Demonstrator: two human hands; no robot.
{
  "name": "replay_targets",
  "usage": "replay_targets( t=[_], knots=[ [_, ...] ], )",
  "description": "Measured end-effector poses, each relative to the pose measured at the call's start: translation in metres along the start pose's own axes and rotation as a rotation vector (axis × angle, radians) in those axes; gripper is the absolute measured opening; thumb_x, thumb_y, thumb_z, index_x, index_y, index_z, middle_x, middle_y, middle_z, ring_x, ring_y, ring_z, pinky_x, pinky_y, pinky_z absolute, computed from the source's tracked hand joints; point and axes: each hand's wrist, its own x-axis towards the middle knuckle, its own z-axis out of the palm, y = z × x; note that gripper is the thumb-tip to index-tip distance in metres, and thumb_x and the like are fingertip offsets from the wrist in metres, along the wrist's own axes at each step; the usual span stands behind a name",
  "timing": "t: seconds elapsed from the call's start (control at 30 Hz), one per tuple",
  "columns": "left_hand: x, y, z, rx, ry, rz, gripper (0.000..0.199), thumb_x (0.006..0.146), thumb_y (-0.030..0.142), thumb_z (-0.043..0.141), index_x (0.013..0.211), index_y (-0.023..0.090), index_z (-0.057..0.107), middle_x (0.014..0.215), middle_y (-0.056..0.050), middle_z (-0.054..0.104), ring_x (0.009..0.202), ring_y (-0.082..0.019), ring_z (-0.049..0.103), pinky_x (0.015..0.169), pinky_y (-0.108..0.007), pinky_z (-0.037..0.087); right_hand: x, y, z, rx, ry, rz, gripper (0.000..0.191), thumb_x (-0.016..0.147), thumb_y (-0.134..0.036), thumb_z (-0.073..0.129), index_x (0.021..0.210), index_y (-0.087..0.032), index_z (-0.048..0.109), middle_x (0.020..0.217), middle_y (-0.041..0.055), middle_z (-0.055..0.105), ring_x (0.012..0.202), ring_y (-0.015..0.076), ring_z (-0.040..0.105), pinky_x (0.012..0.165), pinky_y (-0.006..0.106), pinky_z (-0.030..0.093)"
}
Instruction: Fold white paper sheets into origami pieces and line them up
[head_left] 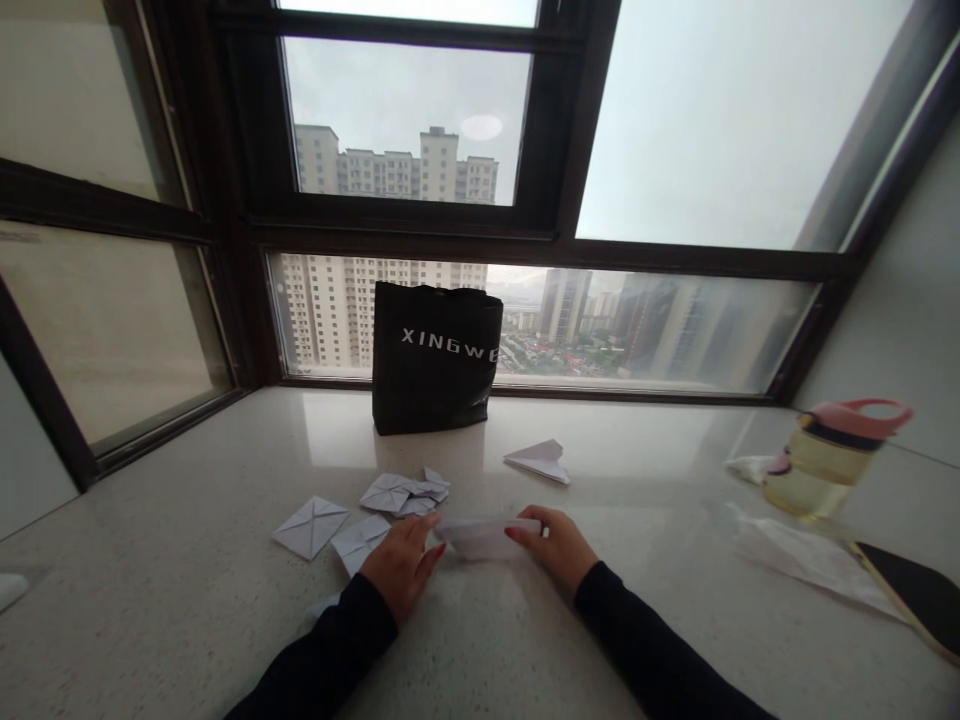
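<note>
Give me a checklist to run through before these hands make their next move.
1. Right hand holding the paper: ok, at its right end.
2. Left hand gripping it firmly: cannot tell; the fingers are at its left end.
3. Paper's creases neat: cannot tell, blurred.
4. Left hand clear of the folded squares: not ok, it overlaps one in view.
5. Plane clear of both hands: ok, beyond them.
6. Bottle clear of both hands: ok, far right.

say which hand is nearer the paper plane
Right. The right hand is just this side of the paper plane; the left hand is farther off, to its left.
</note>
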Motion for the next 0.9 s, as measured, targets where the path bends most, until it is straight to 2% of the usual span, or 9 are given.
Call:
replay_targets(
  t=[0.07,0.13,0.23,0.33,0.47,0.77,0.9],
  knots=[
    [-0.001,-0.001,0.004,-0.044,0.053,-0.012,0.031,0.08,0.021,0.031,0.107,0.01,0.042,0.08,-0.01,0.054,0.076,-0.02,0.051,0.071,-0.035,0.043,0.01,0.019,-0.009,-0.089,0.052,0.109,0.029,0.069,-0.042,0.048,0.068,-0.017,0.062,0.059,0.0029,0.061,0.061,0.0198,0.056,0.053,0.027,0.039],
    [-0.002,-0.002,0.01,-0.094,0.085,-0.007,0.029,0.078,0.019,0.033,0.104,0.012,0.044,0.076,-0.008,0.053,0.074,-0.02,0.05,0.069,-0.036,0.043,0.019,0.038,-0.017,-0.17,0.102,0.207,0.032,0.069,-0.043,0.047,0.075,-0.016,0.063,0.07,0.007,0.063,0.071,0.0241,0.057,0.057,0.031,0.039],
    [-0.005,-0.002,0.02,-0.138,0.065,0.005,0.03,0.074,0.015,0.035,0.102,0.013,0.045,0.073,-0.007,0.052,0.075,-0.022,0.05,0.067,-0.036,0.043,0.03,0.058,-0.026,-0.261,0.14,0.311,0.035,0.068,-0.045,0.046,0.082,-0.018,0.063,0.084,0.01,0.063,0.084,0.0283,0.055,0.063,0.035,0.039],
    [-0.005,0.0,0.023,-0.161,0.041,-0.006,0.032,0.071,0.011,0.036,0.101,0.013,0.046,0.073,-0.007,0.051,0.075,-0.022,0.049,0.066,-0.035,0.043,0.038,0.068,-0.029,-0.315,0.145,0.369,0.038,0.068,-0.048,0.046,0.087,-0.019,0.063,0.091,0.0114,0.063,0.09,0.0308,0.053,0.067,0.04,0.038],
    [-0.005,0.002,0.019,-0.178,0.034,-0.021,0.031,0.07,0.011,0.037,0.099,0.013,0.047,0.072,-0.007,0.051,0.075,-0.021,0.049,0.065,-0.034,0.043,0.047,0.076,-0.029,-0.336,0.126,0.398,0.039,0.068,-0.047,0.047,0.09,-0.019,0.062,0.096,0.0118,0.062,0.093,0.0312,0.052,0.069,0.042,0.037],
    [-0.005,0.001,0.02,-0.187,0.034,-0.038,0.031,0.069,0.01,0.038,0.098,0.015,0.048,0.073,-0.006,0.051,0.073,-0.02,0.049,0.064,-0.033,0.042,0.057,0.09,-0.03,-0.274,0.101,0.393,0.034,0.064,-0.047,0.053,0.085,-0.023,0.064,0.09,0.006,0.065,0.09,0.0275,0.055,0.07,0.036,0.038],
    [-0.006,0.0,0.021,-0.199,0.032,-0.059,0.031,0.069,0.011,0.038,0.098,0.015,0.047,0.073,-0.005,0.051,0.073,-0.02,0.05,0.066,-0.033,0.042,0.062,0.096,-0.03,-0.223,0.138,0.366,0.026,0.069,-0.042,0.055,0.082,-0.021,0.062,0.085,0.0038,0.064,0.084,0.0219,0.057,0.069,0.033,0.041]
  ],
)
